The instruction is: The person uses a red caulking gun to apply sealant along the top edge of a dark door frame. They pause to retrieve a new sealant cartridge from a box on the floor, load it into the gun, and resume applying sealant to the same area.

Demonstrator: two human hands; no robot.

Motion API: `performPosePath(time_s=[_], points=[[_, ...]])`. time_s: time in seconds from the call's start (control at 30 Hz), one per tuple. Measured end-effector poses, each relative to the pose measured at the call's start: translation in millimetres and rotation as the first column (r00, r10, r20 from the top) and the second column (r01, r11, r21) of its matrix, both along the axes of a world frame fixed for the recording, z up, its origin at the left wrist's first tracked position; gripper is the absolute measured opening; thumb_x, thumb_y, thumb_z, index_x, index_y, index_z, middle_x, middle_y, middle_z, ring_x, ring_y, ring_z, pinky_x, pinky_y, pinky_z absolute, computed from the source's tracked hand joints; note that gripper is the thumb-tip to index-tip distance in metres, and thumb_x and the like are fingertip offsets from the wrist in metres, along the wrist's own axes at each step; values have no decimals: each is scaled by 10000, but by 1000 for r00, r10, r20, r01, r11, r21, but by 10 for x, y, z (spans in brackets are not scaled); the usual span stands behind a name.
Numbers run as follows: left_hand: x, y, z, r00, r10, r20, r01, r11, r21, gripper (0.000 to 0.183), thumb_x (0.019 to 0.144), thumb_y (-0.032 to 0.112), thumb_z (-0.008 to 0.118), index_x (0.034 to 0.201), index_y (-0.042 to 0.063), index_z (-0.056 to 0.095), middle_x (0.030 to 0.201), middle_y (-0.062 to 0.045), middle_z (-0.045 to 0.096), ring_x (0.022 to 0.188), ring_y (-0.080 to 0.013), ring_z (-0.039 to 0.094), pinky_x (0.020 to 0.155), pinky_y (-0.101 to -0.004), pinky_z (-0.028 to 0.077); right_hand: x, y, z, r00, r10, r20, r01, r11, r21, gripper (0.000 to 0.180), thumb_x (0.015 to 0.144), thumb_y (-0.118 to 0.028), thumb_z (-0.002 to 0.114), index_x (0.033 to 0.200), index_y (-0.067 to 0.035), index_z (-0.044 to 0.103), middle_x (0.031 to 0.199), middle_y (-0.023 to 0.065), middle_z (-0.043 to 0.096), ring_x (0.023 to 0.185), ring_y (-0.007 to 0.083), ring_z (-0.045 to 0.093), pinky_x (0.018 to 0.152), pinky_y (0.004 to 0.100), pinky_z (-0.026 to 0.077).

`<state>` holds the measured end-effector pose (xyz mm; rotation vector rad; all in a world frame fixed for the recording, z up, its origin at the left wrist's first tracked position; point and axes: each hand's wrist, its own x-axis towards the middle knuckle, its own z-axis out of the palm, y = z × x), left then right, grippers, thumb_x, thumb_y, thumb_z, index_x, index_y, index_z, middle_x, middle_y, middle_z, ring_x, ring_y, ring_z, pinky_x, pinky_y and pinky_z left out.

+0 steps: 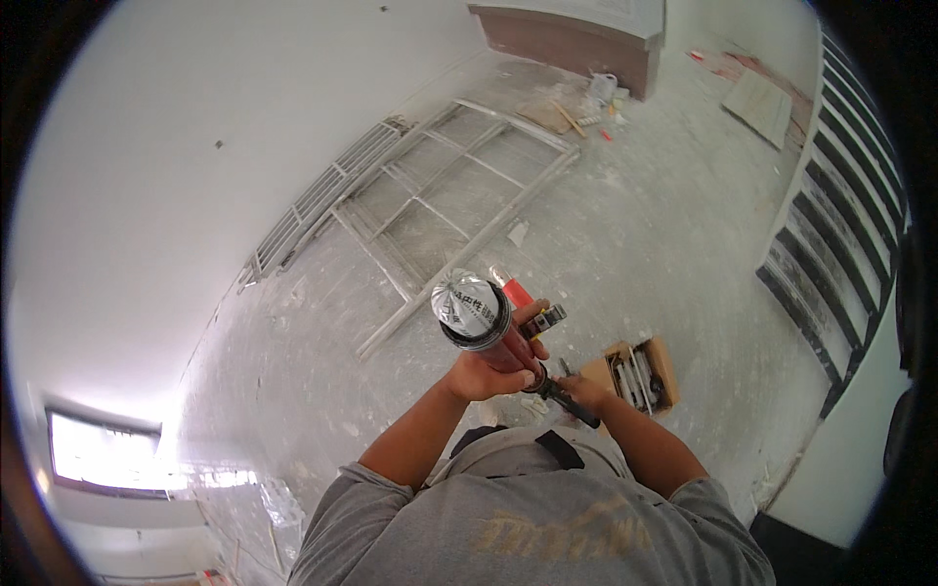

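A caulking gun with a reddish tube points up and away from my body. From its front end bulges a silver foil sausage pack of sealant that bears printed writing. My left hand is wrapped around the tube. Its fingers also hold a small dark and metallic tool and a red-handled item against the far side; their exact kinds cannot be told. My right hand grips the gun at its black rear handle. The right fingers are partly hidden by the gun.
An open cardboard box of sealant packs or tubes stands right of my hands. Metal window frames lie on the dusty floor, a railing-like grille along the wall. Stairs run at the right; a board lies beyond.
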<state>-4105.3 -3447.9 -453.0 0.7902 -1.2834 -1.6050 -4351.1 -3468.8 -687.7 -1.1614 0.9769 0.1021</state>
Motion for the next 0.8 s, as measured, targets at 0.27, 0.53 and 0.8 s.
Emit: performPosePath(time_s=[0.27,0.53,0.8], points=[[429,616,-16,990,141,-13,-141,990,-14,1022,801,66,818,1655,12,260,1379,-88,613,1165,-192,633,1003,-394,538,425,208,208,972,235,23,-225,952,-206,568,1110,-517,418,1169,-27,699,810,105,692,600,208,680,604,379,580],[1169,1366,-26,980,196,42,-196,980,-21,1051,798,29,814,1675,57,233,1235,-94,660,1107,-181,650,949,-369,547,1160,326,76,961,-226,162,243,966,-94,396,1026,-381,605,1058,10,654,875,112,691,678,200,674,671,368,579],[2042,2428,-227,933,266,244,-222,955,-195,956,788,24,822,1630,75,373,1334,-71,611,1157,-187,622,944,-373,529,2643,812,2135,875,32,484,75,977,-200,399,1017,-418,619,1119,-53,745,960,40,699,876,155,632,829,332,514]])
